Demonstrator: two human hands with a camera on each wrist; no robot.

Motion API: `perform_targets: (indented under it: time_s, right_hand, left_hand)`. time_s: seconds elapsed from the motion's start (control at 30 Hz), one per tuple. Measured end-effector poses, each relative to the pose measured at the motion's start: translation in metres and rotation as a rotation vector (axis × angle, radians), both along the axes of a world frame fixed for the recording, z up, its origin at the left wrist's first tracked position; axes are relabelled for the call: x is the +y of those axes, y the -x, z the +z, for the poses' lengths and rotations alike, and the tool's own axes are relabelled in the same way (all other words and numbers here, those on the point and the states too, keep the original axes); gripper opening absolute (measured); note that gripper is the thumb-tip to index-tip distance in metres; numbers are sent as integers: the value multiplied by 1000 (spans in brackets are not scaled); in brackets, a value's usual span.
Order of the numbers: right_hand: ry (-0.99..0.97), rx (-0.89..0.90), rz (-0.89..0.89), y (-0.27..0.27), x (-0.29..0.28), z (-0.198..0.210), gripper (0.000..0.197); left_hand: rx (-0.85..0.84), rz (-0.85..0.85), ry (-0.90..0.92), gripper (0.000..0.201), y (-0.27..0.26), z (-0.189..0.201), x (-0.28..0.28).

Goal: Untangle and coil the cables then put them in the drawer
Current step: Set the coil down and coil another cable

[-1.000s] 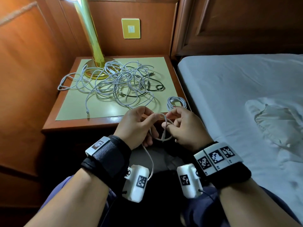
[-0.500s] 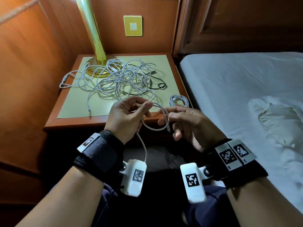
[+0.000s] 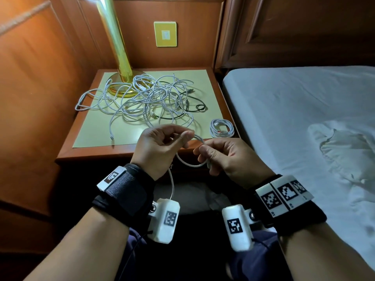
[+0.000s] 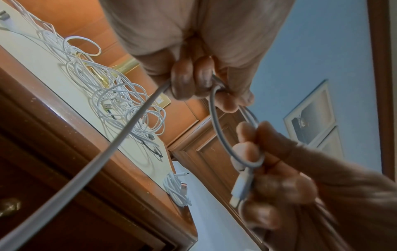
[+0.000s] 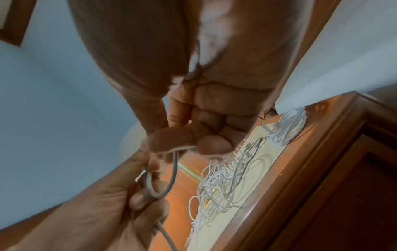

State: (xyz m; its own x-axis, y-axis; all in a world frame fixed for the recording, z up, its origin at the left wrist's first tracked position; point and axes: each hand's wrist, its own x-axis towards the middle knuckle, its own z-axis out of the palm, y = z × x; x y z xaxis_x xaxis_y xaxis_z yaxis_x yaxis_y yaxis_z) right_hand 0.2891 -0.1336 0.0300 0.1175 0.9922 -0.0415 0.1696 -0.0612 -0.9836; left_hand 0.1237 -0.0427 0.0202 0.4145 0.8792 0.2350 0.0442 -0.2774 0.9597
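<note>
The person is starting a coil in one white cable (image 3: 187,162), held in front of the desk (image 3: 97,157) and just below its front edge. The left hand (image 3: 160,151) is pinching the cable between thumb and forefinger, with the slack hanging down past the wrist toward the lap. The right hand (image 3: 229,159) is pinching the plug end, fingers curled round it, so both grips are closed on the same cable and a single small loop is hanging between them.

On the desk, the tangle of cables (image 3: 148,98) is lying against the lamp base (image 3: 121,86), with a dark cable (image 3: 194,103) threaded through its right side. One coiled cable (image 3: 222,128) is sitting at the desk's front right corner, beside the bed (image 3: 294,110). The drawer (image 4: 64,195) below the desktop is looking closed, its knob (image 4: 9,206) showing in the left wrist view.

To do this step well, I would judge that the right hand should be keeping the plug pinned flat against the loop while the left hand is feeding slack in even turns of matching width. Letting the cable roll slightly between the fingers should be avoiding twist. The hanging length is probably needing to stay free of the wrist cameras.
</note>
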Motion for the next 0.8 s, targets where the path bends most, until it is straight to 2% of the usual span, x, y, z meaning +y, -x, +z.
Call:
perform_targets:
  time_s: [0.07,0.17,0.27,0.33,0.43,0.6,0.8]
  right_hand:
    - [-31,122,-67,-2,1,0,16]
    - [-66,408,-204,-14,4,5,22]
    - [-100,565,-327,-32,3,10,22]
    - [-107,572,-360,-40,1,11,22]
    - [-93,568,-350,-38,1,9,23]
    - [-67,539,-292,-29,5,5,27]
    - [-123,304,-288,-26,1,3,24]
  left_hand:
    - [-12,-11,66,11,0,0,1]
    - [18,-27,127,10,5,-1,5]
    - [70,97,98,9,15,-7,17]
    - [45,230,95,8,21,-8,25]
    - [141,316,-63,11,24,-7,24]
    - [265,230,-171,9,15,-6,14]
    - [366,43,-236,18,11,-6,2]
